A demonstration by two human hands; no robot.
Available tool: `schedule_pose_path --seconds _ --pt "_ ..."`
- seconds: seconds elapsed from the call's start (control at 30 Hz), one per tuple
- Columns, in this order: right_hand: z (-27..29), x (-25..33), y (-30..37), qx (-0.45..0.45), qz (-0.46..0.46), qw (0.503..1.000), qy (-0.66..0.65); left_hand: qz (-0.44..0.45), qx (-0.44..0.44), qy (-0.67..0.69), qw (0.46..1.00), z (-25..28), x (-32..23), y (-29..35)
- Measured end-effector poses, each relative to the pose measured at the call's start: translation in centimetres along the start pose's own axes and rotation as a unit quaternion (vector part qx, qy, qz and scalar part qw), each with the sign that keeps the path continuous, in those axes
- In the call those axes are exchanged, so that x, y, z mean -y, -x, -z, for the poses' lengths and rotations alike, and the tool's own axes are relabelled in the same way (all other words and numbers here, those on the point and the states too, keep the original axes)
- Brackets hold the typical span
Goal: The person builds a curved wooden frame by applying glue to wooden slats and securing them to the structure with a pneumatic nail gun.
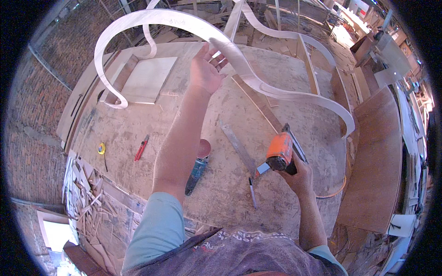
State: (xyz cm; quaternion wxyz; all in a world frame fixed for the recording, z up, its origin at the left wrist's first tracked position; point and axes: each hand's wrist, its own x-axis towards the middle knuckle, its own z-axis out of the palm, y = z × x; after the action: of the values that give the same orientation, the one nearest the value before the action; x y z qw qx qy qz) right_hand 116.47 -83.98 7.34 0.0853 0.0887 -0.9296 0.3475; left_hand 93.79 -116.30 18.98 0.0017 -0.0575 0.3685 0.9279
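The left hand [206,70] is raised and reaches forward, its fingers loosely curled on the edge of a long, thin curved strip [184,20] of pale wood, so it holds the strip at about the middle of the big wave. From this hand the strip loops away to the left and ends in a small hook above the bench, and to the right it runs down in an S-shape toward the far edge of the bench [138,133]. The right hand [299,177] is closed firmly around an orange and black nail gun [280,154], held low and near the body, well apart from the strip; its nose points forward toward the strip. As I judge it, the strip is already cut and bent to its shape, but the fixing is not yet begun at this place, because the gun does not touch the wood. Between the two hands a metal ruler [237,146] lies on the bench, with a pen [252,191] just below it. Under the left forearm lies a sander [198,168], and further left red pliers [141,148] and a yellow tape [101,148]. The bench is a dusty, worn board. Left of it is a brick wall, with wood offcuts on the floor below; more boards and curved pieces stand beyond.
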Motion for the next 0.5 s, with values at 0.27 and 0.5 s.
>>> schedule_pose_path --seconds 0.27,0.5 --pt "3.7 -2.9 6.4 -0.053 0.021 0.998 0.032 -0.013 0.074 0.004 0.997 1.0 0.5 -2.5" --pt "5.0 -4.2 11.4 -0.025 -0.071 0.996 0.047 -0.019 0.008 0.014 1.0 -1.1 0.6 0.3"
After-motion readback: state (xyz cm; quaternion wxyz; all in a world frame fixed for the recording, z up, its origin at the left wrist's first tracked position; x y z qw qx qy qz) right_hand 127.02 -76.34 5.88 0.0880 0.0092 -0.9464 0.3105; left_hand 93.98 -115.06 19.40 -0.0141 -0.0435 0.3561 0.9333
